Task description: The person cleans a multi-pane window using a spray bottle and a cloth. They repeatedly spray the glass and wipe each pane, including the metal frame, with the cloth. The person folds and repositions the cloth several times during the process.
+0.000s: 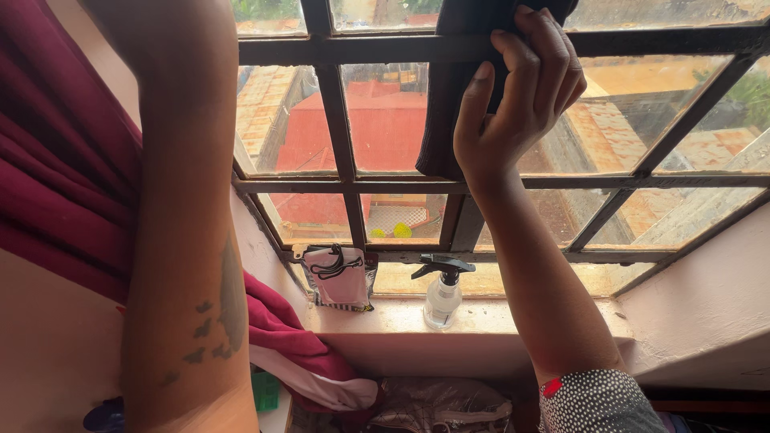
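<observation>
A barred window (497,184) overlooks red rooftops, a maroon curtain (56,160) at its left edge. The right hand (521,96) pinches a dark cloth (449,112) against the upper panes. The left hand is out of view above. A spray bottle (443,293) and small pouch (341,277) stand mid-windowsill (385,317).

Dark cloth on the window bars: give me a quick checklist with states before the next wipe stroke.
1. Right hand has the dark cloth in its grip: ok.
2. Cloth lies against the window bars: ok.
3. Spray bottle upright on the sill, apart from the arm: ok.
4. Pouch on the sill leaning at the window, apart from the bottle: ok.
5. Left hand position: cannot tell, out of view above the frame.
6. Red curtain drawn aside, off the panes: ok.
</observation>
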